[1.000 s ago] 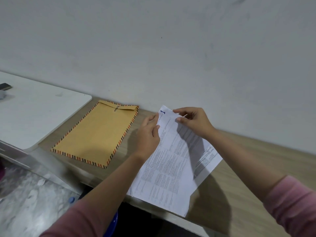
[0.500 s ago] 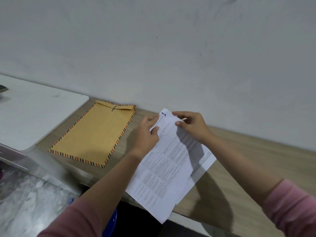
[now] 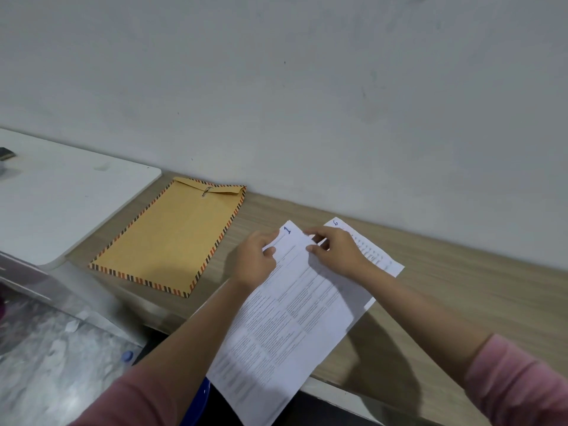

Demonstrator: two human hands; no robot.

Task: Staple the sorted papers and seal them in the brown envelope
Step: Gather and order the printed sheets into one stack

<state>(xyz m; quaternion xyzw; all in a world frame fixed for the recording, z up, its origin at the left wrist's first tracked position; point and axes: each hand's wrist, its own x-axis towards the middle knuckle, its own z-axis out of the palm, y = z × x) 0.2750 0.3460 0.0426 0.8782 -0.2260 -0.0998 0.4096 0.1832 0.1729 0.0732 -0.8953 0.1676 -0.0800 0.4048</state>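
Note:
A stack of printed white papers (image 3: 285,327) is held above the wooden desk (image 3: 445,287), its top sheet marked "1" in blue. My left hand (image 3: 255,259) pinches the stack's upper left edge. My right hand (image 3: 338,250) grips the top edge on the right. A sheet marked "6" (image 3: 381,256) fans out from behind the right hand. The brown envelope (image 3: 172,238) with striped borders lies flat to the left, its flap down with a metal clip at the top. No stapler is visible.
A white tabletop (image 3: 61,204) adjoins the desk on the left, with a dark object (image 3: 6,153) at its far edge. The grey wall (image 3: 307,103) runs right behind the desk. A blue object (image 3: 196,401) and patterned floor (image 3: 46,364) show below the desk's front edge.
Both hands shifted the stack slightly down and right. The back sheet marked "6" has slid out to the right behind my right hand.

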